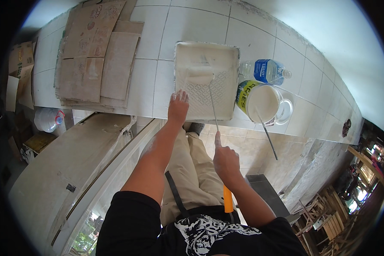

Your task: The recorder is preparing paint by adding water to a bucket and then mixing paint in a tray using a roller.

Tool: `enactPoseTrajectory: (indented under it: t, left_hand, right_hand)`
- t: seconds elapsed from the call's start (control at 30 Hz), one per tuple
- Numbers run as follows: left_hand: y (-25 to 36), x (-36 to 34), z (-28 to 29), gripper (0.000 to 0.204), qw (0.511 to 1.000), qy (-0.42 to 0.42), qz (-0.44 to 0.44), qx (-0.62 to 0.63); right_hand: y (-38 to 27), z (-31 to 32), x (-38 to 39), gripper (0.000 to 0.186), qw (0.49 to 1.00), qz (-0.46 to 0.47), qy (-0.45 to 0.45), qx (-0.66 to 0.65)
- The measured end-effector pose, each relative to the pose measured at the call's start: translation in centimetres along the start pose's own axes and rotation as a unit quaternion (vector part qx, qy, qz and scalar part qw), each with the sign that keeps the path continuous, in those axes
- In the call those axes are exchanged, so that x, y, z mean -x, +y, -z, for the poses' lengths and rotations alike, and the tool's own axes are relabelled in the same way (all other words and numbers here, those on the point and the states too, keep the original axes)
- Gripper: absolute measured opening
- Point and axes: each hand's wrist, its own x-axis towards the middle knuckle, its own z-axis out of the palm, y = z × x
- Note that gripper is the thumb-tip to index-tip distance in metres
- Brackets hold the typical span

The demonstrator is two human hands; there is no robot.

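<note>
My right hand (227,161) is closed around a paint roller, its index finger stretched along the thin metal rod. The orange handle (228,200) sticks out below that hand. At the rod's far end, the cream-coated roller head (199,77) lies in a paint tray (194,97) with a diamond-patterned slope. My left hand (178,106) grips the tray's left edge near its front corner, fingertips over the rim. Right of the tray, an open paint bucket (263,102) of whitish paint has a thin stick (268,138) leaning out of it.
A clear bottle with a blue label (269,71) lies behind the bucket. Flattened cardboard (83,77) is stacked on the white tiled counter (192,19) at left. A worn panel (68,166) stands at lower left, and wood pieces (328,222) are piled at lower right.
</note>
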Motion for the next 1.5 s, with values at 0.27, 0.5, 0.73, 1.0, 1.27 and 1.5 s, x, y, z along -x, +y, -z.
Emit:
enactPoseTrajectory:
  t: [0.27,0.5,0.73,1.0,1.27,1.5]
  left_hand:
    - [-0.1,0.2,-0.1,0.044,1.000,0.004,0.006,0.006]
    - [0.0,0.1,-0.3,0.053,1.000,0.027,0.007,0.014]
    - [0.0,0.3,-0.2,0.054,1.000,0.018,0.007,0.011]
    - [-0.3,0.1,0.1,0.065,1.000,0.019,-0.005,0.018]
    - [-1.1,2.1,-1.3,0.071,0.994,0.073,-0.002,0.079]
    - [0.5,6.4,2.5,0.059,0.984,0.052,0.004,0.172]
  right_hand:
    - [-1.9,-0.6,-1.0,0.073,1.000,0.003,-0.005,-0.011]
    - [-2.1,0.5,-4.2,0.068,0.999,0.011,0.019,0.024]
    - [-2.8,0.4,-6.1,0.068,1.000,0.011,0.014,0.016]
    - [-3.2,2.8,-7.5,0.069,0.998,0.003,0.054,-0.011]
    - [-0.2,1.9,-1.0,0.063,0.988,0.031,0.119,-0.097]
    - [0.6,-3.1,4.4,0.062,0.985,0.011,0.106,-0.139]
